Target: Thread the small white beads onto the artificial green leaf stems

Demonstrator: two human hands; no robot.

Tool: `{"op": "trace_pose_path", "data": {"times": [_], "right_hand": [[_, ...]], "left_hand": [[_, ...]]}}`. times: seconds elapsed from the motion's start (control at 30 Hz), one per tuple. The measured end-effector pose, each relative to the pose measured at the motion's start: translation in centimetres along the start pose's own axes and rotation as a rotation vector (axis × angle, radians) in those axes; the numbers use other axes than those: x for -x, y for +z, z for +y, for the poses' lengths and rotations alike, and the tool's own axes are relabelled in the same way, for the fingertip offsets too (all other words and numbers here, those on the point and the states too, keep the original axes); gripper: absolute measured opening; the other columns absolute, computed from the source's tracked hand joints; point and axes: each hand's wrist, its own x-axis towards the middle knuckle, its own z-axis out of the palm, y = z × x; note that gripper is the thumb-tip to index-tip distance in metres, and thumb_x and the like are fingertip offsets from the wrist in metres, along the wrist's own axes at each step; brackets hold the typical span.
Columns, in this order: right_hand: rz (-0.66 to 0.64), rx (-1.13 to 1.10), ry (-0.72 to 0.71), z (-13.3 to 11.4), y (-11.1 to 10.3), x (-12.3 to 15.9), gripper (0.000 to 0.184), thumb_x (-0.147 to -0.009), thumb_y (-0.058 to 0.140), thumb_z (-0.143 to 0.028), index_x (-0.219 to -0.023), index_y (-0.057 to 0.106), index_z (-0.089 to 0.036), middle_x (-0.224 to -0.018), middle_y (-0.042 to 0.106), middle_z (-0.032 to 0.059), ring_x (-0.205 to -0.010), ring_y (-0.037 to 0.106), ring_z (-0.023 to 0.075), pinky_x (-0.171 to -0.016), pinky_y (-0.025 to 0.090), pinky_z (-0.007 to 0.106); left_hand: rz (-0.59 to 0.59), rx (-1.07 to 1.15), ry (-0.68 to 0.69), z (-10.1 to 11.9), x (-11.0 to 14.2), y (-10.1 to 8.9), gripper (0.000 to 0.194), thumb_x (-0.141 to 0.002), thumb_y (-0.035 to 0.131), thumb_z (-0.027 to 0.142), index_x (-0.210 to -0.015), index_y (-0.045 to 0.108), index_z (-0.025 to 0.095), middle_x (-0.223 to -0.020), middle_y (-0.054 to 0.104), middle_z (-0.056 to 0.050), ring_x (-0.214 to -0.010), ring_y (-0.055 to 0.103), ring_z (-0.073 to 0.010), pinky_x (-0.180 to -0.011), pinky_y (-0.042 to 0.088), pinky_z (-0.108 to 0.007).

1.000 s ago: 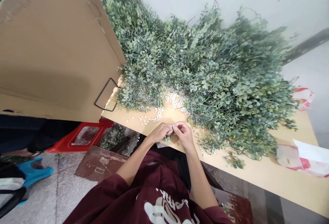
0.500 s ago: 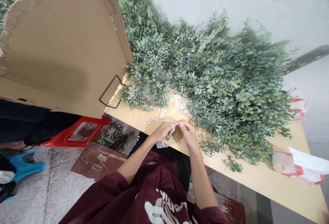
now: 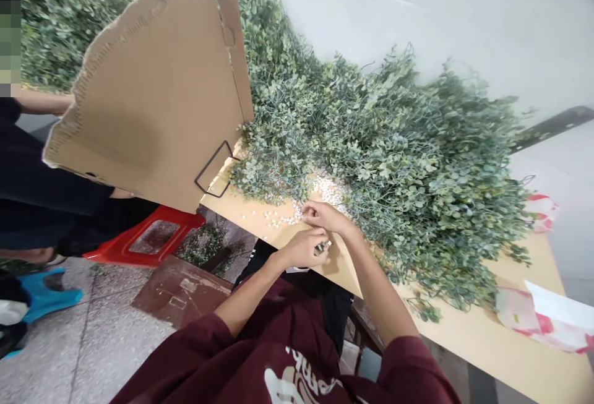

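Note:
My left hand (image 3: 304,249) is closed, its fingers wrapped round a small green leafy sprig (image 3: 320,247) with a whitish bit at its end; most of the sprig is hidden by the fingers. My right hand (image 3: 327,216) reaches across above the left one. Its fingers are curled together at the edge of the scattered small white beads (image 3: 330,191) on the table; whether a bead is between the fingertips is too small to tell. Behind both hands lies a big heap of grey-green artificial foliage (image 3: 394,156).
The light wooden table (image 3: 524,345) carries a tall cardboard sheet (image 3: 171,88) at left, with a black wire frame (image 3: 217,169) against it. A red and white plastic bag (image 3: 533,317) lies at right. Below stands a red stool (image 3: 143,240); another person's dark clothes (image 3: 41,193) show at left.
My hands were fingertip to fingertip. Now the right hand has moved left and away from me to the white beads, while the left stays nearer with the sprig. The view has shifted.

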Motion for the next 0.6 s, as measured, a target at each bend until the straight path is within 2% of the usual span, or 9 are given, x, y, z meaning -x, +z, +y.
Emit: {"op": "trace_pose_path", "data": {"times": [0.17,0.3,0.47,0.6], "right_hand": [[-0.001,0.201,0.038,-0.8,-0.1,-1.2,0.002,-0.076,0.062,-0.019,-0.078,0.061,-0.019,-0.057,0.054,-0.0055,-0.053,0.044,0.0094,-0.054,0.028,0.022],[0.037,0.272,0.036,-1.2,0.0,-1.2,0.009,-0.074,0.056,-0.011,-0.072,0.058,-0.019,-0.055,0.052,-0.0049,-0.051,0.040,0.0093,-0.053,0.026,0.023],[0.167,0.127,-0.055,-1.0,-0.2,0.3,0.009,-0.078,0.052,-0.014,-0.078,0.059,-0.019,-0.065,0.058,-0.0034,-0.060,0.048,0.0110,-0.059,0.033,0.022],[0.310,-0.010,-0.115,-1.7,-0.2,2.7,0.010,-0.083,0.053,-0.020,-0.082,0.064,-0.019,-0.072,0.062,-0.0012,-0.068,0.054,0.0134,-0.067,0.039,0.024]], "left_hand": [[-0.023,-0.035,0.024,-0.5,-0.2,0.5,0.022,-0.072,0.053,0.013,-0.093,0.059,0.016,-0.098,0.060,-0.008,-0.090,0.056,-0.0205,-0.082,0.046,-0.029],[0.011,-0.046,0.025,-0.9,-0.2,0.8,0.023,-0.075,0.054,0.014,-0.098,0.059,0.015,-0.102,0.058,-0.010,-0.098,0.056,-0.0229,-0.087,0.048,-0.032],[0.033,-0.011,-0.021,-0.8,-0.2,1.2,0.016,-0.081,0.057,0.016,-0.097,0.060,0.014,-0.111,0.057,-0.011,-0.106,0.055,-0.0227,-0.094,0.048,-0.034],[0.034,-0.173,-0.096,-0.2,-0.4,2.1,0.015,-0.085,0.057,0.018,-0.099,0.062,0.013,-0.115,0.059,-0.013,-0.109,0.054,-0.0262,-0.094,0.047,-0.037]]}}
